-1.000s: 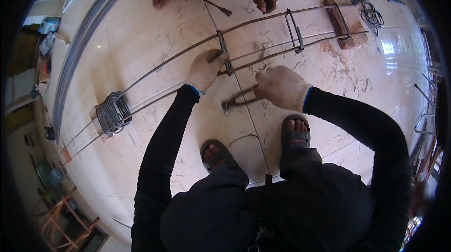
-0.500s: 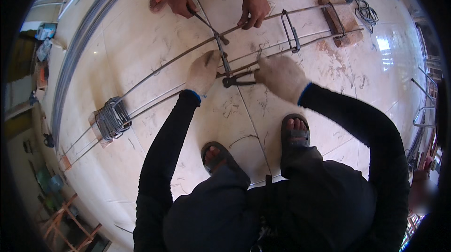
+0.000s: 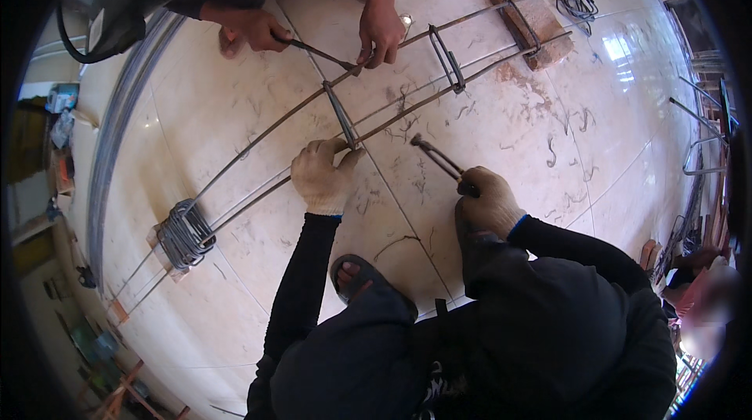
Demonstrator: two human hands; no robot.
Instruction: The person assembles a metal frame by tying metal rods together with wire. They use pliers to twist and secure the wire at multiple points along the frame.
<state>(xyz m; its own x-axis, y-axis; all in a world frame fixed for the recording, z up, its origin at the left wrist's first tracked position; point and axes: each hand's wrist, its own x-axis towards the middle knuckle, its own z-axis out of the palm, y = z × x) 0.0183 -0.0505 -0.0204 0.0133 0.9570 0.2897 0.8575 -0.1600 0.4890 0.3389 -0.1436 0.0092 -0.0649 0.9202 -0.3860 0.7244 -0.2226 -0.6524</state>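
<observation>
my right hand (image 3: 492, 201) is wrapped around the handles of the pincers (image 3: 442, 160), fingers clamped on them, and their dark head points up and to the left, over the tiled floor (image 3: 392, 224) and clear of the metalwork. my left hand (image 3: 319, 179), gloved like the other, has its thumb and fingertips at the lower end of a thin steel stirrup (image 3: 338, 111), where it meets the near long bar (image 3: 415, 109); i cannot tell whether they pinch it or only touch it. that stirrup stands across the long bars in front of me, a second stirrup (image 3: 446, 60) sits farther right on them, and their right ends rest on a brick (image 3: 544, 17). at my left, a bundle of stirrups (image 3: 186, 234) hangs around the bars. across from me, a co-worker's one hand (image 3: 262, 30) grips a dark hooked tool (image 3: 321, 52), its tip at the far long bar (image 3: 274, 124), while the co-worker's other hand (image 3: 381, 32) is just beside that tip. a coil of wire (image 3: 576, 1) lies past the brick.
</observation>
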